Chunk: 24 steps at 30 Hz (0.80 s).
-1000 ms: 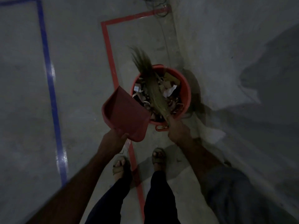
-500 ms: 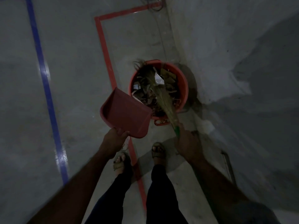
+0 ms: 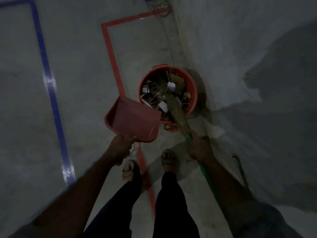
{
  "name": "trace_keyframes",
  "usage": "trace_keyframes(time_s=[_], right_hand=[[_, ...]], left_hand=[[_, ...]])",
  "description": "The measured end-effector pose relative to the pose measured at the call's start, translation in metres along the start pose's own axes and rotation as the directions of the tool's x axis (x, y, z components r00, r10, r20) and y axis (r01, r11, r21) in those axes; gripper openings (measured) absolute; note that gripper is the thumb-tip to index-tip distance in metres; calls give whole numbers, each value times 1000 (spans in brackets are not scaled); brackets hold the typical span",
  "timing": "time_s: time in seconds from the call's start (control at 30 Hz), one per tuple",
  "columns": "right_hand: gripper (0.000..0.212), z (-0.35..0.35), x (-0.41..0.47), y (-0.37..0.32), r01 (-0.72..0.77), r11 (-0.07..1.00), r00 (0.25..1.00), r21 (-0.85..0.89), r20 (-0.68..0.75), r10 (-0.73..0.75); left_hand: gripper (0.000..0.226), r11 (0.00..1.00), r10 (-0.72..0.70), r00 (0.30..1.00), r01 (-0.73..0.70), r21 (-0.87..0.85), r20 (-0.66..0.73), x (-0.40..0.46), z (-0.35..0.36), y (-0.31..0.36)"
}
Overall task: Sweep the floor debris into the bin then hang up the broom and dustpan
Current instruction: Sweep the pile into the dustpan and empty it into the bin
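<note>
The left hand [image 3: 121,148] grips the dustpan [image 3: 133,120], tilted at the bin [image 3: 193,86] rim. The right hand [image 3: 199,148] is closed around the broom [image 3: 178,114], bristles inside the bin. Keep the dustpan lip over the rim; brush remaining debris downward.

A: What sort of place is this?
B: A dim industrial or workshop room: bare concrete floor [image 3: 85,66], blue tape line [image 3: 46,69] and red tape line [image 3: 111,57] marking zones, a rough grey wall [image 3: 240,40].
</note>
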State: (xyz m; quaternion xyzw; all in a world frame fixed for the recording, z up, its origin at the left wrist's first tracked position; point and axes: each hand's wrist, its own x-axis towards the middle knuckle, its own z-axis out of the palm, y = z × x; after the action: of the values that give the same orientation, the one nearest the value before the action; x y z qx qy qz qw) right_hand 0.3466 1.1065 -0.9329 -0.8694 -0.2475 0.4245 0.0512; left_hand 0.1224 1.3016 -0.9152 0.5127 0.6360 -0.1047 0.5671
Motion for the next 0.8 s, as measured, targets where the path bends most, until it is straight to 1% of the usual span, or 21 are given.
trace_keyframes(time_s=[0.07,0.1,0.13,0.17,0.23,0.27,0.3,0.37,0.47,0.53,0.57,0.63,0.73,0.8], right_hand=[[69,-14,-46,4,106,992,993,73,-61,-102],[69,-13,-59,16,125,985,989,117,-92,-115],[68,-20,-79,21,159,977,984,145,-104,-144],[68,-29,-97,21,162,973,984,165,-103,-146],[68,-44,-131,19,166,972,983,168,-101,-151],[71,-51,-146,19,153,974,987,168,-79,-141],[73,-55,-156,22,170,970,984,171,-83,-158],[76,-67,-179,21,226,961,969,158,-134,-206],[82,-75,-207,16,298,946,937,126,-229,-265],[83,-80,-216,9,351,933,902,86,-297,-312],[81,-81,-216,7,408,910,874,71,-320,-367],[80,-88,-215,-2,496,867,829,52,-324,-455],[82,-104,-212,-25,578,816,767,-27,-323,-554],[79,-112,-208,-43,666,745,699,-48,-311,-644]], left_hand=[[30,1000,23,1000,-23,-8,16,-25,-7,5],[30,999,41,999,-41,-8,24,-32,-7,6],[31,998,56,998,-56,-5,28,-41,-8,9],[31,997,71,997,-71,-7,36,-52,-10,12],[32,995,96,994,-95,-19,51,-74,-13,17],[32,993,114,992,-113,-14,53,-84,-15,18],[31,992,126,990,-126,3,58,-95,-18,20],[28,992,126,990,-126,4,64,-119,-23,23],[32,975,141,990,-139,-172,-2,-149,-25,26],[34,964,166,985,-173,-204,-48,-164,-26,29],[35,961,181,982,-190,-202,-61,-170,-28,32],[38,954,181,979,-197,-226,-90,-178,-31,37],[38,930,176,972,-217,-298,-158,-192,-37,42],[39,905,175,964,-237,-353,-200,-205,-41,43]])
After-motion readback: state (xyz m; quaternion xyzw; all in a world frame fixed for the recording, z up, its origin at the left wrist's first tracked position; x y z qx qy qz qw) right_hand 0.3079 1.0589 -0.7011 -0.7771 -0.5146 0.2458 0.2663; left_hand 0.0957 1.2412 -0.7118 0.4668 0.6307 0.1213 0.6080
